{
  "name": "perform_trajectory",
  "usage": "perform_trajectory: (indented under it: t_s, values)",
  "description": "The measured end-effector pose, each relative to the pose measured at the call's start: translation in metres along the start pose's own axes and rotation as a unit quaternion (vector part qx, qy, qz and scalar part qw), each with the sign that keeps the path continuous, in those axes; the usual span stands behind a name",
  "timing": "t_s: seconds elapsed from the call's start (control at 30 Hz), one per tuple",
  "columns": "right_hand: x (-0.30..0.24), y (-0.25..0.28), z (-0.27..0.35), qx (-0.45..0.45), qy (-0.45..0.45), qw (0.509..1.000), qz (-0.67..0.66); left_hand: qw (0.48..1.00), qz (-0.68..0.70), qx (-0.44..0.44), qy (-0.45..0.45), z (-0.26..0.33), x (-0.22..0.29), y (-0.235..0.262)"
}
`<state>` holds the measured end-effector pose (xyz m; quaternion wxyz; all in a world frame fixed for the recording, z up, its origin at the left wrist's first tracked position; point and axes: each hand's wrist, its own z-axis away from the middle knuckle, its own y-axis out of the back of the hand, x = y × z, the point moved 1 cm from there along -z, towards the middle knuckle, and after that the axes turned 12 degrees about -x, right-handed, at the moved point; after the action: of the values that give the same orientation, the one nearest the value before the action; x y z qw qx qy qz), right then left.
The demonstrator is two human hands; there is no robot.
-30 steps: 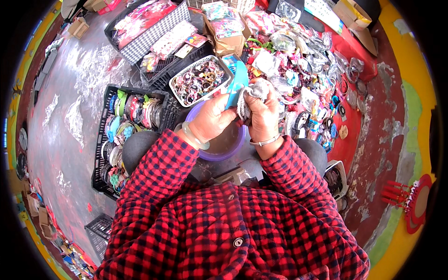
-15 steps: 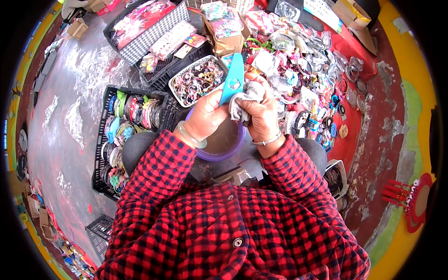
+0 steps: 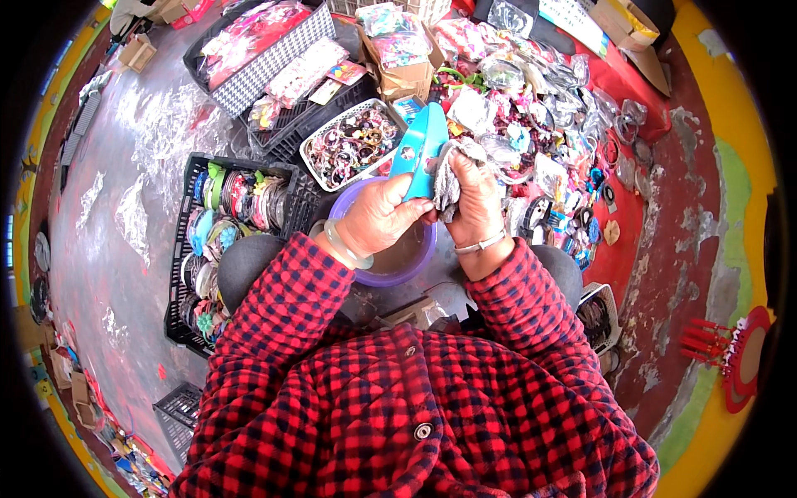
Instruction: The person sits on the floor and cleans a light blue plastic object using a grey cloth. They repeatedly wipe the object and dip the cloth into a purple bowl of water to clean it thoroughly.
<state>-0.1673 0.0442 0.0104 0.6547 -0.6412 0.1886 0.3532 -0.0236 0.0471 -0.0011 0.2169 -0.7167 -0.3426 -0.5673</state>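
A person in a red and black checked jacket sits looking down at both hands, raised together in front of the chest. The left hand is closed around the lower end of a flat turquoise clip, which stands nearly upright and leans a little to the right. The right hand is closed on a crumpled grey cloth, pressed against the right edge of the clip. The two hands touch each other. A pale bangle circles the left wrist and a thin silver bracelet the right.

Just below the hands sits a purple bowl, partly hidden by them. Behind the clip lies a white basket full of small hair ties and rings. To the left, on the grey floor, a black crate holds rows of coloured hairbands. Further back, another black crate carries packets in pink and red. To the right, a heap of small trinkets in clear bags spreads over a red cloth.
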Motion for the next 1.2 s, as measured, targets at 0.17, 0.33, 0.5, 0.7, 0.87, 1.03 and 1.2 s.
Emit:
perform_trajectory:
  t_s: [0.17, 0.33, 0.5, 0.7, 0.87, 1.03, 1.2]
  values:
    - [-0.010, -0.002, -0.004, -0.043, -0.049, 0.997, -0.035, 1.000, -0.020, -0.019, 0.003, 0.004, -0.005, 0.007]
    - [-0.008, 0.003, -0.005, 0.017, -0.015, 0.999, -0.023, 0.994, -0.086, -0.062, 0.022, 0.002, -0.007, 0.003]
    - [-0.014, 0.006, -0.011, 0.093, -0.019, 0.995, -0.019, 0.971, -0.223, -0.075, -0.037, -0.005, -0.003, 0.008]
    - [-0.023, 0.010, -0.016, 0.082, -0.035, 0.995, -0.045, 0.982, -0.177, -0.066, 0.008, 0.001, -0.013, 0.012]
    - [-0.009, 0.011, -0.006, -0.136, -0.041, 0.989, -0.043, 0.995, 0.081, -0.034, 0.048, -0.003, -0.005, 0.017]
    - [-0.015, -0.013, 0.001, -0.092, -0.003, 0.996, 0.011, 0.998, -0.031, -0.034, 0.042, 0.003, 0.000, 0.018]
    - [-0.001, 0.002, -0.002, -0.043, 0.046, 0.998, 0.006, 0.985, -0.165, -0.037, 0.031, 0.004, -0.006, 0.010]
